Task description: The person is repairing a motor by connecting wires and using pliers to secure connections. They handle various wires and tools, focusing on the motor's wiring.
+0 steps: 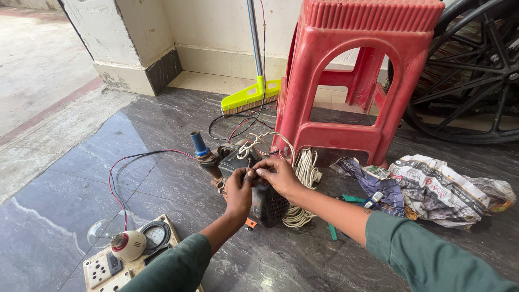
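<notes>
- On the dark stone floor (303,259), in front of the red plastic stool (351,81), a small black motor pump (259,189) is being worked on; thin wire ends (252,172) at its top are being pinched between both grips.
- The left hand (239,192) is being held narrow on the wire, and the right hand (278,176) is being closed on the same strand; the joint is judged unfinished, since loose leads are still being handled.
- A white cord coil (307,173) is being left just beside the pump.
- Crumpled newspaper (438,189) is lying to the right, with green-handled pliers (346,201) near it.
- A test board (116,259) with bulb holder, gauge and socket is being fed by red and black wires (116,178); no container is seen.
</notes>
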A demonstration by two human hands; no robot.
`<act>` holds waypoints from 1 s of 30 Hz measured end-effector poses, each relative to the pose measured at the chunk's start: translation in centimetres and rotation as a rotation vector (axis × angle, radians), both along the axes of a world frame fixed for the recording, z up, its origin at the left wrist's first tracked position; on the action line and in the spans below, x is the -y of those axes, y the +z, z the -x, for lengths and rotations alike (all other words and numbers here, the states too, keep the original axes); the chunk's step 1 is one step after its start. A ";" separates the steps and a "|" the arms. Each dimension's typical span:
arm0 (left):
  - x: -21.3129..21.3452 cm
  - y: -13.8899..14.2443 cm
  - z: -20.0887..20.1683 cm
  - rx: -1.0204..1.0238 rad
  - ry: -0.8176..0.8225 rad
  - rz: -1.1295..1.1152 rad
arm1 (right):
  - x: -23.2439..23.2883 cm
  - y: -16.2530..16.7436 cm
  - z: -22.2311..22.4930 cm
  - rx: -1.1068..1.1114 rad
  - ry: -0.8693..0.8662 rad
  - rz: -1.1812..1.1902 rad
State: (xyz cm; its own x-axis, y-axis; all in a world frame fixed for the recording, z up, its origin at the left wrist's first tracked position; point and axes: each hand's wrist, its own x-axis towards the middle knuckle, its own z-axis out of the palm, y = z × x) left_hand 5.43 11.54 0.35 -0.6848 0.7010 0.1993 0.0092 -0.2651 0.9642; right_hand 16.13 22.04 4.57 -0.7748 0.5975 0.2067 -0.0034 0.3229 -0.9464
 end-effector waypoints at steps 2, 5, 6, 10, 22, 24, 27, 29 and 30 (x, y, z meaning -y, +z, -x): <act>0.0 -0.1 0.2 0.006 -0.006 0.003 | -0.1 0.0 0.1 0.023 -0.011 0.051; 0.0 -0.3 0.4 0.044 -0.042 -0.016 | -0.2 0.0 0.2 0.005 0.020 0.046; 0.0 -0.3 0.4 0.006 -0.024 -0.022 | -0.2 0.1 0.2 -0.009 0.014 0.007; -0.2 0.0 -0.1 0.028 0.011 -0.057 | -0.4 0.7 0.7 -0.002 -0.008 -0.138; -0.2 1.0 0.2 -0.167 0.066 0.173 | -1.5 -0.3 1.2 0.083 -0.001 0.145; -0.3 0.9 -0.1 -0.199 0.088 0.178 | -1.9 -0.8 1.1 0.083 0.001 0.176; -0.2 1.0 -0.4 -0.200 0.050 0.099 | -2.3 -1.2 1.0 0.075 0.004 0.178; 0.2 1.3 -0.4 -0.263 0.018 0.082 | -2.3 -1.3 1.0 0.086 0.016 0.164; 0.4 1.5 -0.5 -0.339 0.029 0.085 | -2.4 -1.3 1.0 0.097 0.021 0.194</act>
